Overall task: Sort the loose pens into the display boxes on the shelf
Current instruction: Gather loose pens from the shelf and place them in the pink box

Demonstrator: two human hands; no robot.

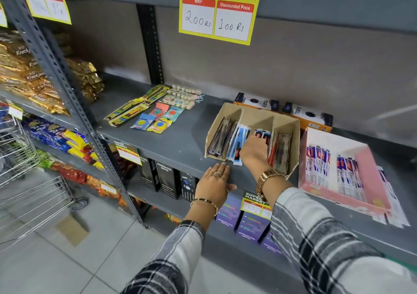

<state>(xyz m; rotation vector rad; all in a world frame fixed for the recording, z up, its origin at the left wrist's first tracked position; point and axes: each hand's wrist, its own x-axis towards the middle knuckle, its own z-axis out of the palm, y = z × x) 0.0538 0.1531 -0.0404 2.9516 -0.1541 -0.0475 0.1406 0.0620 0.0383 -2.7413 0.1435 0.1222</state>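
Left hand (pixel 214 182) flat, palm down, on the front edge of the grey shelf (pixel 171 142), fingers spread, grip apart, nothing held. Right hand (pixel 253 150) reaching into the brown cardboard display box (pixel 257 119), over its middle compartments; fingers curled down among the packs, grip state impossible to tell. Blue-and-white pen packs (pixel 238 139) standing in the second compartment from the left, touching the right hand; dark packs (pixel 220 139) in the leftmost compartment; red and dark packs (pixel 281 149) in the rightmost. Pink display box (pixel 370 176) just right of the cardboard box, with white pen packs (pixel 316 165) upright inside. Further white packs (pixel 392 205) lying loose on the shelf by its right side.
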